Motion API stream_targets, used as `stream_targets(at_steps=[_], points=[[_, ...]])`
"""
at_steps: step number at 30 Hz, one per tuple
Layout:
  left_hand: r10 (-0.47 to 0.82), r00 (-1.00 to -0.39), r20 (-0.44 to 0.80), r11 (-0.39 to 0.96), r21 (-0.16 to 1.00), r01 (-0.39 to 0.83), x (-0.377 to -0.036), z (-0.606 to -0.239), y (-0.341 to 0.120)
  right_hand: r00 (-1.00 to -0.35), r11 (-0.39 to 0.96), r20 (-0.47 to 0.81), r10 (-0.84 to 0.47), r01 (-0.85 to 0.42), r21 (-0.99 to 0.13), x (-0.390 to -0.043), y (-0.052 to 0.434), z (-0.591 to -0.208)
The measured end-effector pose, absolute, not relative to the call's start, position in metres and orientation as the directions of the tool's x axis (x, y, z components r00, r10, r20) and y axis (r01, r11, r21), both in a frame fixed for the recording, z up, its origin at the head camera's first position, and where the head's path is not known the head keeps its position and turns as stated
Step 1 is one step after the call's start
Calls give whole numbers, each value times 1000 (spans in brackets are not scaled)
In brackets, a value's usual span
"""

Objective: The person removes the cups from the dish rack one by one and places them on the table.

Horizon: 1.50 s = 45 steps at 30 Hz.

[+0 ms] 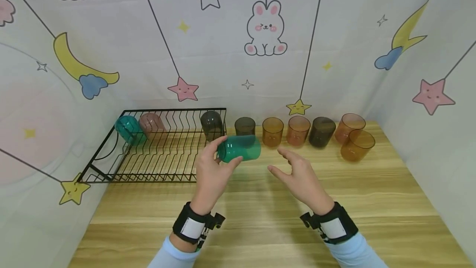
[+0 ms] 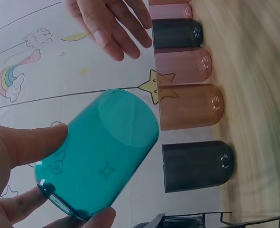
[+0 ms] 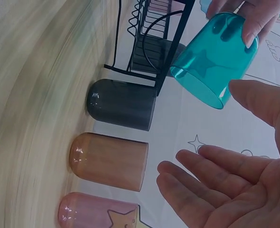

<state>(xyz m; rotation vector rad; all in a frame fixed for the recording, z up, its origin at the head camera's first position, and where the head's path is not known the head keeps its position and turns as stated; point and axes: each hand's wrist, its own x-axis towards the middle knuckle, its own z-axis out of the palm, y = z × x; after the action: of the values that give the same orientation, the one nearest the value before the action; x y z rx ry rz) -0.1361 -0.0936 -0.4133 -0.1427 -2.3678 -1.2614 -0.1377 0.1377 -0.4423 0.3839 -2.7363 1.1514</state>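
Observation:
My left hand (image 1: 213, 173) grips a teal see-through cup (image 1: 241, 149) by its base end, thumb on one side and fingers on the other. The cup is held sideways above the table, its open rim facing right, as the right wrist view shows. My right hand (image 1: 303, 177) stands apart from the rim, thumb and fingers spread with nothing between them. Behind the teal cup, upright cups stand in a row: a dark grey cup (image 1: 245, 127), an amber cup (image 1: 273, 132), a pink cup (image 1: 298, 131) and another dark cup (image 1: 322, 132).
At the left stands a black wire rack (image 1: 163, 179). It holds a teal cup (image 1: 130, 129), a pink cup (image 1: 152, 125) and a dark cup (image 1: 211, 124), all upside down. Farther right are a pinkish cup (image 1: 349, 125) and an amber cup (image 1: 358, 146) on the wooden table (image 1: 260, 226).

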Motion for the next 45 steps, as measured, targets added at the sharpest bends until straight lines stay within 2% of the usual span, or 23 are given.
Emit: stream_targets(at_steps=[12,17,26,39,45], points=[[-176,-910,375,354,887,297,-132,-422,-84,-967,614,195,-164,-255,-747,-139,134,-444],[-191,-904,383,349,887,303,-130,-426,-79,-971,567,180,-155,-236,-789,-139,132,-444],[-160,-912,378,244,910,335,-111,-399,-65,-969,441,164,-184,-230,-867,-139,129,-444],[-132,-916,380,238,909,343,-108,-405,-57,-972,397,134,-194,-203,-895,-138,123,-440],[-130,-926,355,281,909,309,-106,-411,-55,-976,363,129,-173,-185,-913,-129,120,-419]])
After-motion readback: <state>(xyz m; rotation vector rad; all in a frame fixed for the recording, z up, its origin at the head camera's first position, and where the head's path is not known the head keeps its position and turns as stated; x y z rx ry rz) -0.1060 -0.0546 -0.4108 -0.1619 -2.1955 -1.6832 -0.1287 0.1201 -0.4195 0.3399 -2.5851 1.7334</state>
